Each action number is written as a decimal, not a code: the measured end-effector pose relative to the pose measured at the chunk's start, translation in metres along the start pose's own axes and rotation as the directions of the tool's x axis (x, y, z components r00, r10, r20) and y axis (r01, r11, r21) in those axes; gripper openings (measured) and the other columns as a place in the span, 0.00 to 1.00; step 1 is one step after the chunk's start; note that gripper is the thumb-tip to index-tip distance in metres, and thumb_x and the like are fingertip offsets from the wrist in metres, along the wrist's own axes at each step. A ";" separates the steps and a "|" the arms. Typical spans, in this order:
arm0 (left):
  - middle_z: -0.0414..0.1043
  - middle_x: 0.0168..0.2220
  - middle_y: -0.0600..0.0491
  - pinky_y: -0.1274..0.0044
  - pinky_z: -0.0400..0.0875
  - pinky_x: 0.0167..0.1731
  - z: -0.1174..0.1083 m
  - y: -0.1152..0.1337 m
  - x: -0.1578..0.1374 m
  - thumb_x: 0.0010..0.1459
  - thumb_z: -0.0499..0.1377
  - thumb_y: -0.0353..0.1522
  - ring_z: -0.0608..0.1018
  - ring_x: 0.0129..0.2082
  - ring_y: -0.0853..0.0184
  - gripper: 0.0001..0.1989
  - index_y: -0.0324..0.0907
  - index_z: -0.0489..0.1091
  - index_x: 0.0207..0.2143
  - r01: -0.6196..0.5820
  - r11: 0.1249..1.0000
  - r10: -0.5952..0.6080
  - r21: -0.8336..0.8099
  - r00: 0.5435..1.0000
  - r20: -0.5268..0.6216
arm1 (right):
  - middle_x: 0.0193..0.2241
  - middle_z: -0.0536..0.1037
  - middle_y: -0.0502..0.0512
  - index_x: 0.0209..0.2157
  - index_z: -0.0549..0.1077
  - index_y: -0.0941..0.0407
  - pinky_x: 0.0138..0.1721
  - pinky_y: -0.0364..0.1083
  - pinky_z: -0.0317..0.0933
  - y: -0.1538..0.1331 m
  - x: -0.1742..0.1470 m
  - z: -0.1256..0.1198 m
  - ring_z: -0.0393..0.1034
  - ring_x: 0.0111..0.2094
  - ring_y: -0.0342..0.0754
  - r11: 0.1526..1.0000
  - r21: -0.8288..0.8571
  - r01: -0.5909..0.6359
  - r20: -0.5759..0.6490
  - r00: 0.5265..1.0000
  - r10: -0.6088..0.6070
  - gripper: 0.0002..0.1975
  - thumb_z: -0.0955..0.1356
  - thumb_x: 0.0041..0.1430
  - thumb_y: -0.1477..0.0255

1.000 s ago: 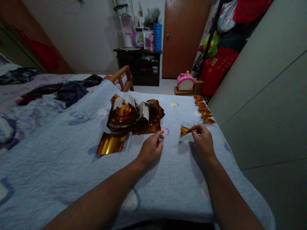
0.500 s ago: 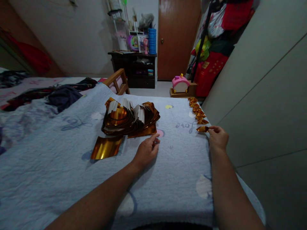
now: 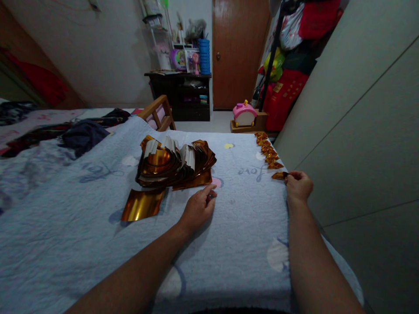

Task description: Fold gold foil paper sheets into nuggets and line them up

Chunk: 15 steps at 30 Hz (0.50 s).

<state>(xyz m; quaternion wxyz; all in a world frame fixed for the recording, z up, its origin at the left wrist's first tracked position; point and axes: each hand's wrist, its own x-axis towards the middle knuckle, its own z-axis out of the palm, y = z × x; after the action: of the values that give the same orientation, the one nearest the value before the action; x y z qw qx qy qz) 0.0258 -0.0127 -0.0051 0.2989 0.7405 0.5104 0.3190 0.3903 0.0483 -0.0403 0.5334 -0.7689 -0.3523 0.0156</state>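
My right hand (image 3: 299,184) is at the right edge of the bed cover, thumb and fingers pinched on the end of a folded gold foil paper piece (image 3: 279,175). Beyond it, several similar folded gold pieces (image 3: 269,152) lie in a row along that edge. My left hand (image 3: 200,205) rests on the cover with its index finger stretched out and nothing visible in it. Just past its fingertips sits a pile of curled gold foil paper sheets (image 3: 160,159) with pale backs. One loose gold sheet (image 3: 142,205) lies in front of the pile.
A pale blue patterned cover (image 3: 242,226) spreads under everything. A tall pale cabinet (image 3: 360,131) stands close on the right. Behind are a wooden chair (image 3: 159,111), a dark shelf unit (image 3: 180,98) and a pink toy (image 3: 244,113). Clothes (image 3: 83,135) lie on the left.
My right hand has drawn the folded gold piece slightly right, towards the cover's edge. My left hand stays in nearly the same place. The view has shifted a little.
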 end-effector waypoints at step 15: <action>0.79 0.43 0.48 0.72 0.73 0.42 -0.001 0.000 -0.001 0.57 0.55 0.25 0.78 0.36 0.66 0.23 0.40 0.68 0.57 -0.028 1.000 0.028 0.009 1.000 -0.004 | 0.26 0.78 0.57 0.30 0.76 0.58 0.35 0.49 0.67 -0.010 -0.003 0.001 0.74 0.29 0.53 0.997 0.001 -0.076 -0.029 0.997 0.076 0.12 0.64 0.41 0.75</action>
<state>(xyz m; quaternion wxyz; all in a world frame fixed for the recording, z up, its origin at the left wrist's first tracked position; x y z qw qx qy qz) 0.0251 -0.0132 -0.0048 0.2898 0.7483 0.5021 0.3226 0.3828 0.0494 -0.0337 0.5375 -0.7818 -0.3150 0.0248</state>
